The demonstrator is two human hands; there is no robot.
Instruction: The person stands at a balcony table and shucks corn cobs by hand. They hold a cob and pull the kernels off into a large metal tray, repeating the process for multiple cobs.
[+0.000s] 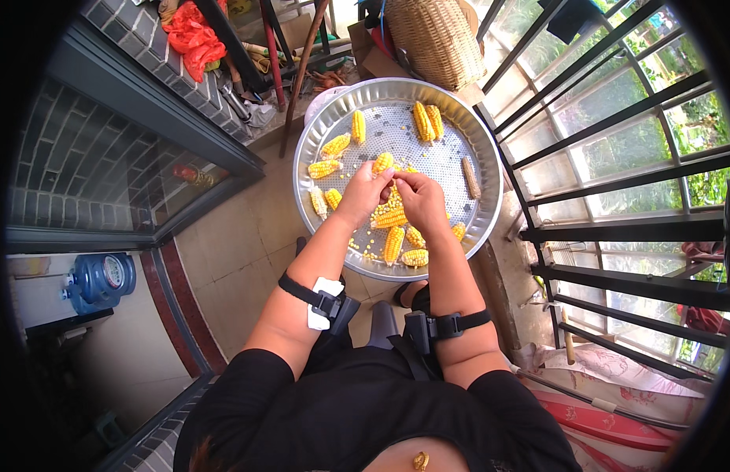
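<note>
A round metal tray with a fluted wall and a dimpled bottom lies before me. Above its middle, my left hand grips a yellow corn cob, whose tip shows past the thumb. My right hand meets it there, thumb and fingers bent close to the left thumb; what lies between them is hidden. Loose kernels are heaped under both hands. Several more cobs lie around, such as a long cob below the hands and a pair of cobs at the far side. A bare brown cob rests at the right.
Black metal railings run along the right, with patterned cloth lower down. Behind the tray stands a wicker basket; wooden sticks lean beside it. A glass door borders the left, near blue water jugs.
</note>
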